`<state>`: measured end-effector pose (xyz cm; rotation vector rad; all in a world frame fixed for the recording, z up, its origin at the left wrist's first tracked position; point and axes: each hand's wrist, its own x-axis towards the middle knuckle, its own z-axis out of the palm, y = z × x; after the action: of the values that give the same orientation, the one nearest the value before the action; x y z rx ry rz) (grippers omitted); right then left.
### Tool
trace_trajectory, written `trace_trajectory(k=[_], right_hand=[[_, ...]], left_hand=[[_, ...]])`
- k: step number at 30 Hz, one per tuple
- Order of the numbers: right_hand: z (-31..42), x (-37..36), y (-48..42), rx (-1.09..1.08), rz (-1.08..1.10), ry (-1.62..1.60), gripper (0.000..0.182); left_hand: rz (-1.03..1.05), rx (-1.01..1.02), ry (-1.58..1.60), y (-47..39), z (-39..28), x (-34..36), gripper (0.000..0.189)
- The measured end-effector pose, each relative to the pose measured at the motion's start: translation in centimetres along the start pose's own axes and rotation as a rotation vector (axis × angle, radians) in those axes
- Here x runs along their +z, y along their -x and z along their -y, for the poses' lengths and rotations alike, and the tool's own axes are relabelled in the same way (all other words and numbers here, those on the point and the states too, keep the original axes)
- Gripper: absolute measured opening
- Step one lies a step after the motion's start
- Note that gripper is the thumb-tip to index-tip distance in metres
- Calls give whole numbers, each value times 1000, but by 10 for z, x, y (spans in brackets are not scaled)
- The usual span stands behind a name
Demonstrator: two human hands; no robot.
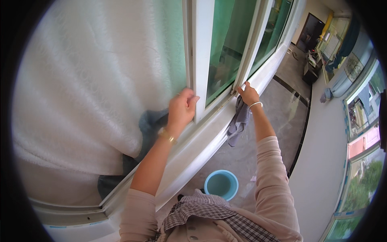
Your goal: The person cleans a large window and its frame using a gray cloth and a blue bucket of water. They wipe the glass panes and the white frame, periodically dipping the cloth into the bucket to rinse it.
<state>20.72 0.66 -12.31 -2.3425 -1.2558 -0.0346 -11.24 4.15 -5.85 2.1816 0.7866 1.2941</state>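
My left hand [182, 110], slightly blurred and wearing a gold-coloured bracelet, grips the left edge of a white window sash [201, 75]. Its thumb is at the front of the frame, and the curled fingers are partly hidden. Further right, my right hand [250, 96] has its thumb and fingertips at the lower end of another white frame upright [246, 57]. A grey cloth [238, 122] hangs from under that hand over the outer edge of the sill [208, 133]; the part inside the hand is hidden. Green-tinted glass [225, 51] lies between the two hands.
White patterned curtains [90, 90] hang at left, with dark blue fabric [146, 130] below. A light-blue bucket [235, 178] holding liquid stands on the grey floor [272, 121] before me. A white wall [320, 145] with windows [362, 175] runs along the right; a black cabinet [310, 73] stands farther off.
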Motion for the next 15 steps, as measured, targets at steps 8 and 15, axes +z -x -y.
trace_trajectory(k=[8, 15], right_hand=[[-21, 4, -42, 81, -8, 3, 59], [-59, 13, -42, 92, -21, -223, 74]], left_hand=[[-40, 32, -22, -1, -1, 4, 13], [-48, 58, -46, -2, 2, 8, 13]])
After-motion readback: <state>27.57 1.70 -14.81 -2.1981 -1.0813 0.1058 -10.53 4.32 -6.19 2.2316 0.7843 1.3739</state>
